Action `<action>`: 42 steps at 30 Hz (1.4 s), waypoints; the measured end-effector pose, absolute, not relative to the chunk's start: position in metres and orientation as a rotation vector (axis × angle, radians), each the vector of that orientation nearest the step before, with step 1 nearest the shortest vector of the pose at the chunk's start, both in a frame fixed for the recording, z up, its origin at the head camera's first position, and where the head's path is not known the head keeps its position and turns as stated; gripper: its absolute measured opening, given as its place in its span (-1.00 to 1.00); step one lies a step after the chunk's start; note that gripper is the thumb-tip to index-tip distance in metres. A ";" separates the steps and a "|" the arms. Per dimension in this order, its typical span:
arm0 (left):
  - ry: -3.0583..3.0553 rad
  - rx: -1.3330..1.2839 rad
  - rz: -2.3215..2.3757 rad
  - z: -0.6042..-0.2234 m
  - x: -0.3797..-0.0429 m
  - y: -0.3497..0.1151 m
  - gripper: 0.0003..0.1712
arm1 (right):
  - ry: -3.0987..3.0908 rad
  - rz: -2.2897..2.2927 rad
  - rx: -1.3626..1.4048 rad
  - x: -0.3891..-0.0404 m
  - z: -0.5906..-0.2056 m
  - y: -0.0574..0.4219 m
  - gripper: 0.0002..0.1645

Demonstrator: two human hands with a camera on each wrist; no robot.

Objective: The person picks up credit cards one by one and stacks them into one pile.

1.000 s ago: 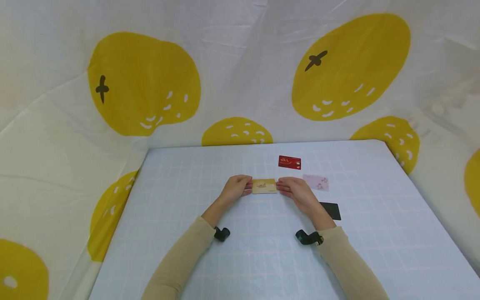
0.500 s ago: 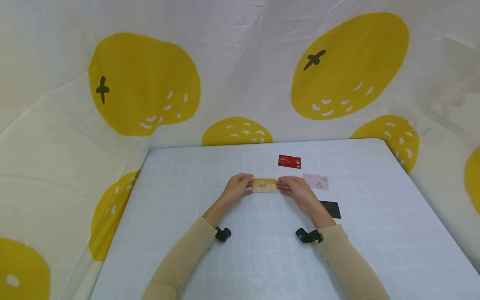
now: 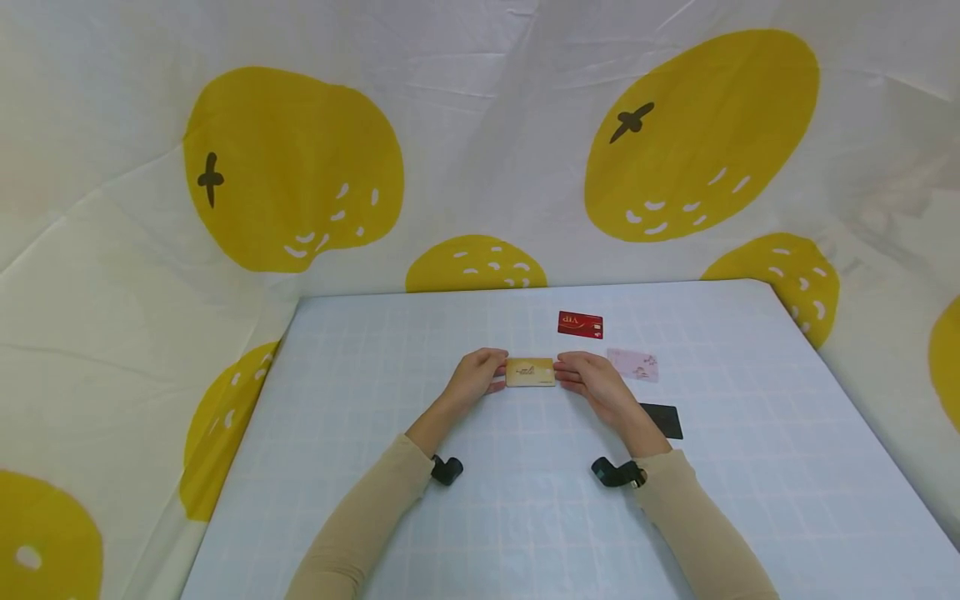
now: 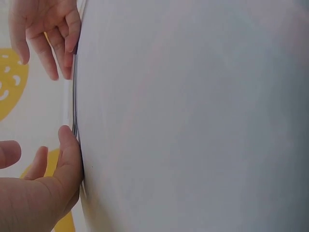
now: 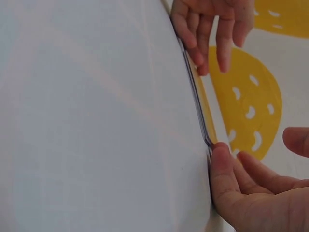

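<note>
A gold card [image 3: 530, 372] lies flat on the table between the two hands. In the wrist views its edge [image 5: 197, 99] shows more than one thin layer, like a small stack of cards. My left hand [image 3: 472, 375] touches the card's left end with its fingertips, and my right hand [image 3: 598, 387] touches the right end. Fingers of both hands are extended and loosely bent, with the thumbs apart from the card. In the left wrist view the left hand [image 4: 43, 188] rests low beside the card edge [image 4: 75, 101].
A red VIP card [image 3: 581, 325] lies behind the right hand. To its right is a pale pink card [image 3: 632, 364]. A black card [image 3: 664, 421] lies partly hidden by the right wrist. The pale checked table [image 3: 517, 517] meets a curtain with yellow fruit print [image 3: 292, 167].
Both hands stay at the ends of the gold card. Its edges look slightly neater than a second ago. The other cards lie as before.
</note>
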State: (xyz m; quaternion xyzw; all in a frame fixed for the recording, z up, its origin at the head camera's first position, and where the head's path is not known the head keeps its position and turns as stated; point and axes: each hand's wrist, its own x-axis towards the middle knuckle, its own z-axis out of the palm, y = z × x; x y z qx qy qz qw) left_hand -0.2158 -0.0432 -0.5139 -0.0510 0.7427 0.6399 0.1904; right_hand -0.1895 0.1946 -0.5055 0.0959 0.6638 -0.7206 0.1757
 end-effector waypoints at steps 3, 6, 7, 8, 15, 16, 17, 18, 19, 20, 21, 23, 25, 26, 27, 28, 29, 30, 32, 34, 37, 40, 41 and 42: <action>2.084 -0.143 1.799 -0.513 -0.216 -0.043 -0.62 | 1.879 -2.044 0.274 -0.189 -0.506 0.195 -0.43; 2.078 -0.140 1.803 -0.513 -0.216 -0.042 -0.63 | 1.878 -2.045 0.270 -0.189 -0.506 0.196 -0.43; 2.076 -0.139 1.804 -0.514 -0.216 -0.042 -0.62 | 1.878 -2.046 0.267 -0.189 -0.506 0.197 -0.43; 2.076 -0.138 1.803 -0.514 -0.216 -0.042 -0.62 | 1.878 -2.044 0.261 -0.189 -0.506 0.197 -0.43; 2.084 -0.134 1.801 -0.514 -0.217 -0.041 -0.62 | 1.877 -2.041 0.262 -0.188 -0.506 0.198 -0.41; 2.085 -0.134 1.804 -0.514 -0.217 -0.041 -0.63 | 1.878 -2.041 0.263 -0.188 -0.505 0.198 -0.41; 2.085 -0.136 1.804 -0.514 -0.217 -0.040 -0.63 | 1.879 -2.041 0.265 -0.188 -0.505 0.199 -0.41; 2.087 -0.131 1.806 -0.514 -0.217 -0.040 -0.63 | 1.880 -2.040 0.266 -0.188 -0.505 0.199 -0.41; 2.089 -0.123 1.809 -0.514 -0.217 -0.040 -0.64 | 1.880 -2.040 0.265 -0.187 -0.505 0.199 -0.41; 2.093 -0.114 1.812 -0.514 -0.217 -0.039 -0.64 | 1.882 -2.037 0.263 -0.187 -0.504 0.199 -0.41; 2.099 -0.103 1.813 -0.514 -0.217 -0.039 -0.64 | 1.885 -2.033 0.265 -0.187 -0.503 0.200 -0.41; 2.129 -0.079 1.801 -0.511 -0.217 -0.039 -0.63 | 1.908 -2.018 0.270 -0.186 -0.500 0.201 -0.42; 2.163 -0.058 1.784 -0.507 -0.219 -0.038 -0.63 | 1.945 -1.995 0.264 -0.185 -0.496 0.204 -0.40; 2.177 -0.045 1.778 -0.505 -0.220 -0.037 -0.62 | 1.968 -1.985 0.264 -0.185 -0.493 0.205 -0.40; 2.192 -0.032 1.770 -0.502 -0.221 -0.036 -0.62 | 1.992 -1.976 0.264 -0.185 -0.491 0.206 -0.39; 2.201 -0.017 1.768 -0.499 -0.223 -0.036 -0.62 | 2.012 -1.969 0.261 -0.186 -0.488 0.208 -0.38; 2.206 -0.001 1.773 -0.496 -0.225 -0.034 -0.62 | 2.029 -1.962 0.256 -0.186 -0.486 0.210 -0.36; 2.212 0.016 1.775 -0.493 -0.227 -0.033 -0.62 | 2.039 -1.961 0.254 -0.187 -0.483 0.212 -0.36; 2.223 0.048 1.781 -0.487 -0.232 -0.029 -0.62 | 2.057 -1.960 0.254 -0.190 -0.479 0.217 -0.35; 2.232 0.070 1.775 -0.481 -0.238 -0.025 -0.63 | 2.073 -1.955 0.258 -0.193 -0.475 0.221 -0.35; 2.244 0.096 1.743 -0.475 -0.249 -0.015 -0.60 | 2.103 -1.944 0.278 -0.201 -0.470 0.227 -0.33; 2.229 0.117 1.717 -0.472 -0.261 -0.006 -0.56 | 2.133 -1.923 0.321 -0.210 -0.465 0.233 -0.32; 2.226 0.120 1.708 -0.471 -0.264 -0.003 -0.55 | 2.141 -1.914 0.326 -0.213 -0.464 0.235 -0.30; 2.224 0.119 1.702 -0.471 -0.268 0.000 -0.55 | 2.147 -1.910 0.336 -0.217 -0.463 0.237 -0.30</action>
